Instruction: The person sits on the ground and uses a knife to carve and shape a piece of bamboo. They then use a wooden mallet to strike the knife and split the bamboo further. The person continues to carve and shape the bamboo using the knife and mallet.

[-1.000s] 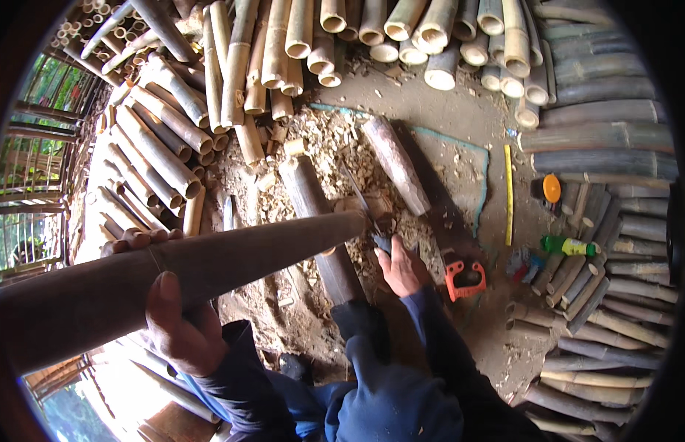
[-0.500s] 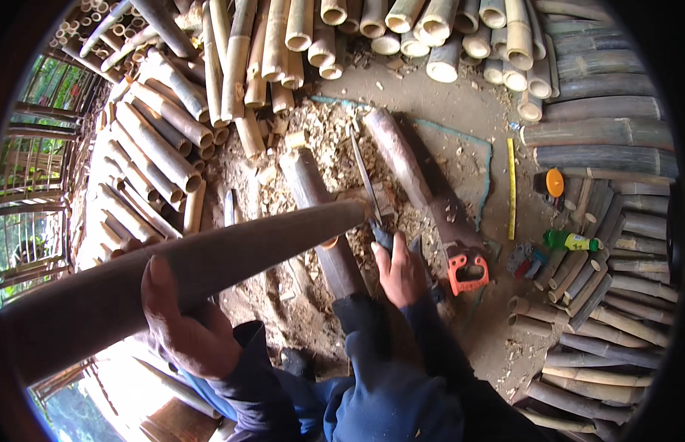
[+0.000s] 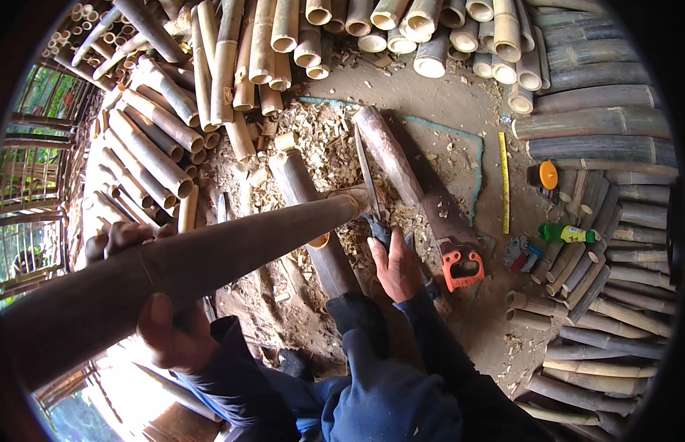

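Note:
A thick dark bamboo pole (image 3: pixel 232 243) slants across from the lower left, its cut end near the middle. My left hand (image 3: pixel 177 335) is closed round it, thumb on the near side and fingertips over the far side. My right hand (image 3: pixel 400 269) grips the dark handle of a long narrow knife (image 3: pixel 366 166), whose blade points away just right of the pole's end. Under the pole lies another bamboo length (image 3: pixel 302 177) with a round cut opening on it, among pale wood chips (image 3: pixel 324 136).
To the right lie a rough log (image 3: pixel 387 151), a handsaw (image 3: pixel 462 270) with an orange handle, a yellow measuring strip (image 3: pixel 504 184), an orange-topped object (image 3: pixel 548 175) and a green bottle (image 3: pixel 567 233). Stacked bamboo (image 3: pixel 151 147) surrounds the work spot on the left, back and right.
My left thumb has slid lower on the pole and its fingers now show over the far side. The pole seems turned, with a node ring now visible. The right hand still holds the knife.

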A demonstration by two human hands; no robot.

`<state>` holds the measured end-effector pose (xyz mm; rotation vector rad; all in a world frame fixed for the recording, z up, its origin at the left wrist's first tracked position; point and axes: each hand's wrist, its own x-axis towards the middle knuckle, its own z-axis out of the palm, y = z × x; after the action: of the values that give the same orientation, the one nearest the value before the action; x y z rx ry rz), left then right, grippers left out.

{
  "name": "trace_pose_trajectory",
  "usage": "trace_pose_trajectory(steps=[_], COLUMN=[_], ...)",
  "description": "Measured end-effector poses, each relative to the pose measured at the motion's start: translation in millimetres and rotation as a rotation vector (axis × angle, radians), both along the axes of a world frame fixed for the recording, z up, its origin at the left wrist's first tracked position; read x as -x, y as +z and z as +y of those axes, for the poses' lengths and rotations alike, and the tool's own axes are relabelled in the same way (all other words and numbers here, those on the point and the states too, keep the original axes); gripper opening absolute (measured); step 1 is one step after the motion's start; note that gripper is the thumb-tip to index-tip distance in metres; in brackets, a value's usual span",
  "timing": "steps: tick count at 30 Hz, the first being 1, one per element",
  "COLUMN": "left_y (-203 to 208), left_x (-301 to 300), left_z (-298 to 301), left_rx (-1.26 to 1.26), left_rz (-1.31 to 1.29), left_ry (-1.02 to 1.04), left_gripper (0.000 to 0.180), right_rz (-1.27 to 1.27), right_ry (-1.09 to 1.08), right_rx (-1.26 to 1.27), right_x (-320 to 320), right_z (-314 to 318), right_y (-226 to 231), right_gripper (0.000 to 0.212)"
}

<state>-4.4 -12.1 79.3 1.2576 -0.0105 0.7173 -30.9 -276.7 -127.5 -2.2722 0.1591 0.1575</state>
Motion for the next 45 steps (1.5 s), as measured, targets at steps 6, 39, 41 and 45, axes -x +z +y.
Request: trace_pose_trajectory(steps=[6,39,41,45], left_y=[5,-3,-10,-4], left_x=[-11,-11,-6,0], left_z=[-7,11,14,17], left_rx=[0.141,0.06,0.035,0.014], left_rz=[0.247,0.01,0.019,0.085], left_ry=[0.372,-0.068,-0.055,-0.04], left_gripper=[0.052,0.067,0.07,0.08], right_rz=[-0.03,0.122,0.1,-0.07], right_ry=[0.027,0.149,0.135,0.042], right_rx=[0.019,0.25,0.213,0.051], right_x=[-6,-5,3,5], right_z=[-5,-15,-10,2], right_y=[38,-28,-9,26], right_gripper=[0.045,0.05,0.048,0.045])
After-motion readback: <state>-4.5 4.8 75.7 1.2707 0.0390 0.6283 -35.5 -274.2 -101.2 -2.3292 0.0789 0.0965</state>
